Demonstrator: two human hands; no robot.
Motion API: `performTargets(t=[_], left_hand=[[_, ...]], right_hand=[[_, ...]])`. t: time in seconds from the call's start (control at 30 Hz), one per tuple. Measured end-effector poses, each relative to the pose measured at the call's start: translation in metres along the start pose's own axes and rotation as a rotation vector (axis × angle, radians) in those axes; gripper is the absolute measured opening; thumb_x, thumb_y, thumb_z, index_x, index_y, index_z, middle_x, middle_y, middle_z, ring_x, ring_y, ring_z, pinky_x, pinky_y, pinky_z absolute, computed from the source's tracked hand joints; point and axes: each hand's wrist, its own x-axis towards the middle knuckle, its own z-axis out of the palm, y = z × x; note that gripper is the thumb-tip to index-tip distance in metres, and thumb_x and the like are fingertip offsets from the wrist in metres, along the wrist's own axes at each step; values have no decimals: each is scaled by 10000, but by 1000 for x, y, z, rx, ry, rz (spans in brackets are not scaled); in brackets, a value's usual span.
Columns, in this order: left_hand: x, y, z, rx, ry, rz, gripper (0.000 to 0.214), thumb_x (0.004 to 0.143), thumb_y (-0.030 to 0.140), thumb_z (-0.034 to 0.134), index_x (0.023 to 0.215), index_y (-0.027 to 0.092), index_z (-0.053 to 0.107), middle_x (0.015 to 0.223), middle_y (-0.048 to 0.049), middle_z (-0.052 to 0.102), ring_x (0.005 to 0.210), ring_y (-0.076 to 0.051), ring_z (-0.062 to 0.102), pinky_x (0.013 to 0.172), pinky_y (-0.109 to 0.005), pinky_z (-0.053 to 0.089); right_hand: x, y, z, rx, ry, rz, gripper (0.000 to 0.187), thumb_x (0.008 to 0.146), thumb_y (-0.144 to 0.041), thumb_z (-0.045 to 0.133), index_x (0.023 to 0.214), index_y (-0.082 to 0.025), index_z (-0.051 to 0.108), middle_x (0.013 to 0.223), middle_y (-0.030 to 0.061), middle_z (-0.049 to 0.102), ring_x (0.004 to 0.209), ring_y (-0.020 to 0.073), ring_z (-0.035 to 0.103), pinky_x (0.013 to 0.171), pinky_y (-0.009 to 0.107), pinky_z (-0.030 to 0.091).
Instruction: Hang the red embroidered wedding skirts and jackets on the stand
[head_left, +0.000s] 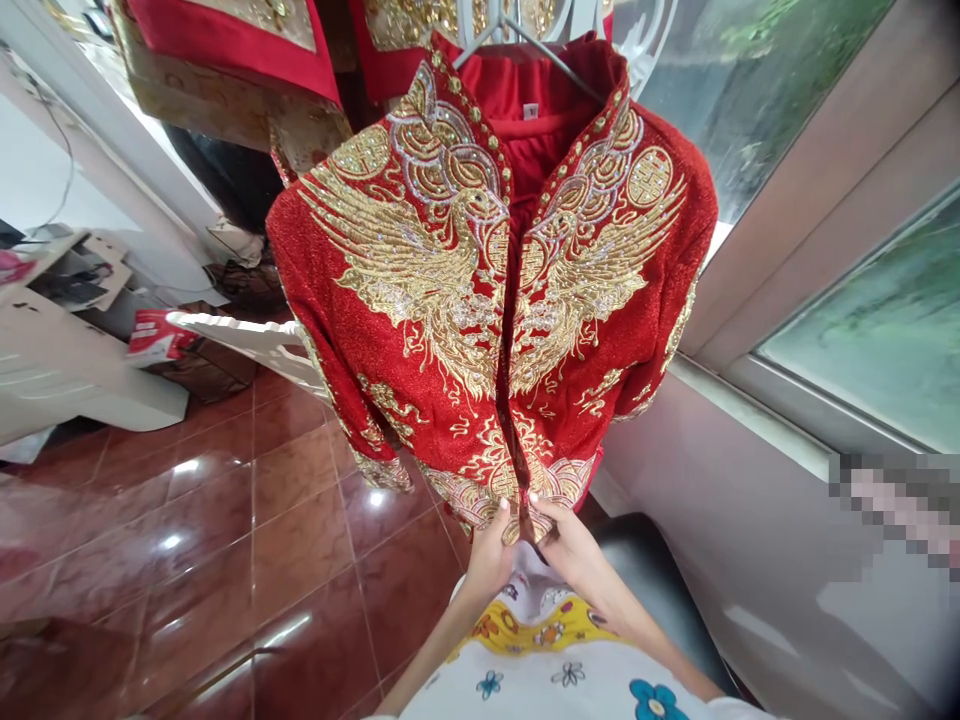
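A red jacket (465, 420) with gold phoenix embroidery and a beaded stand collar hangs in front of me on a wire hanger (517, 40). My left hand (491, 545) pinches the lower front edge on the left side of its opening, thumb on top. Across the narrow gap, my right hand (574, 545) grips the matching edge, thumb also on the embroidered hem. Both hands' other fingers are hidden behind the cloth. The front panels hang close together, with a dark slit between them. The sleeves dangle at either side.
More red and gold garments (232, 45) hang behind at upper left. A window (862, 310) and its sill are on the right. A black seat (660, 580) stands below the jacket. White furniture (82, 350) is at left, over a red tiled floor (300, 540).
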Motion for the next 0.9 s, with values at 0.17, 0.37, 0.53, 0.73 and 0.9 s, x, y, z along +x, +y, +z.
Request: performTargets(t=[0.17, 0.37, 0.53, 0.73, 0.9], left_hand=[[-3, 7, 6, 6, 119, -61, 425, 574, 453, 763, 848, 167, 608, 803, -45, 672, 758, -176, 631, 719, -285, 508], [-5, 10, 10, 85, 85, 17, 425, 512, 457, 794, 665, 165, 526, 550, 45, 497, 488, -78, 454, 453, -210, 386], [-2, 8, 15, 133, 128, 61, 385, 553, 380, 788, 615, 158, 480, 487, 70, 430, 436, -58, 404, 421, -195, 336], [5, 2, 5, 240, 214, 121, 365, 566, 423, 762, 614, 166, 507, 501, 46, 494, 457, -96, 469, 463, -233, 396], [7, -2, 1, 259, 202, 160, 357, 563, 394, 775, 624, 159, 513, 493, 48, 497, 453, -93, 467, 472, -230, 399]], right_hand=[[-4, -5, 5, -6, 23, 49, 146, 545, -127, 751, 636, -141, 638, 618, -4, 645, 574, 104, 567, 571, 213, 465], [-3, -2, 5, -101, -79, 51, 158, 583, -211, 752, 609, -118, 627, 565, 19, 621, 518, 121, 545, 481, 232, 408], [1, -2, 4, -99, -62, 44, 165, 559, -201, 765, 623, -115, 640, 586, 24, 630, 567, 141, 574, 510, 244, 426], [4, -2, 1, -62, -46, 49, 155, 555, -170, 759, 640, -120, 640, 608, 22, 640, 560, 134, 575, 541, 243, 446], [3, -3, 6, -59, 1, 48, 170, 539, -153, 766, 649, -129, 637, 613, 16, 643, 579, 140, 590, 588, 254, 475]])
